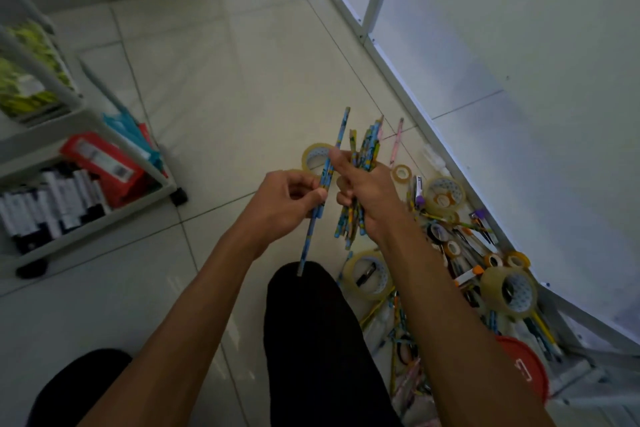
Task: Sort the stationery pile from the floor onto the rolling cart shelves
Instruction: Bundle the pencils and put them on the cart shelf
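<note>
1. At the bottom of the frame, the person's knee (pixel 311 322) in dark cloth rises between the two forearms.
2. In the centre, the left hand (pixel 287 201) pinches a single blue patterned pencil (pixel 325 180) between thumb and curled fingers; the pencil slants from the knee up toward the upper middle.
3. Just right of it, the right hand (pixel 367 194) is curled round a bundle of pencils (pixel 363 152), their ends fanning out above and below the fist.
4. In the lower right, the stationery pile (pixel 460 246) lies on the tiled floor (pixel 214 87) along the white wall: tape rolls (pixel 369 274), pens and pencils, some too dim to tell apart.
5. At the left edge stands the rolling cart (pixel 114 215), its lower shelf holding what look like black-and-white boxes (pixel 52 204) and a red packet (pixel 104 163).
</note>
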